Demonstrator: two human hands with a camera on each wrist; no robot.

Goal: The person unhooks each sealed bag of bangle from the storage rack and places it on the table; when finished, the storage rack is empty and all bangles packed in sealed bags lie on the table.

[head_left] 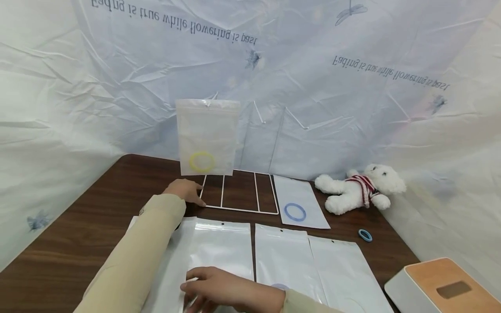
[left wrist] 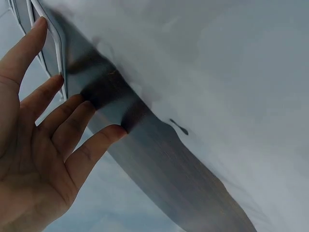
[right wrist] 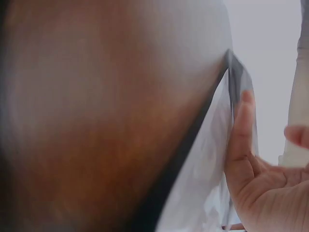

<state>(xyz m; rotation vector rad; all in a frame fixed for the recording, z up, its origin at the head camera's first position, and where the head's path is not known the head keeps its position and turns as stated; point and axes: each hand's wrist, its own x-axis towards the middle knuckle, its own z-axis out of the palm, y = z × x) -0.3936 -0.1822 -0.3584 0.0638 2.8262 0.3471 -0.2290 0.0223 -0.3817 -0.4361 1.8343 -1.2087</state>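
My left hand (head_left: 185,191) is at the left side of a white wire rack (head_left: 240,210), its fingers spread. In the left wrist view, the thumb and a fingertip touch the white wire (left wrist: 59,48). A zip bag with a yellow ring (head_left: 207,130) hangs from the rack's left hook. Low in the head view, my right hand (head_left: 219,287) is over the white zip bags (head_left: 223,243) in front, fingers loosely bent. From the right wrist, one finger lies along the edge of a white bag (right wrist: 198,179), with the thumb apart.
Right of the rack lies a bag with a blue ring (head_left: 301,195). More bags (head_left: 344,265) lie at front right. A white teddy bear (head_left: 362,189), a small blue ring (head_left: 365,235) and a box with a slotted lid (head_left: 450,287) are at the right. Cloth hangs behind the table.
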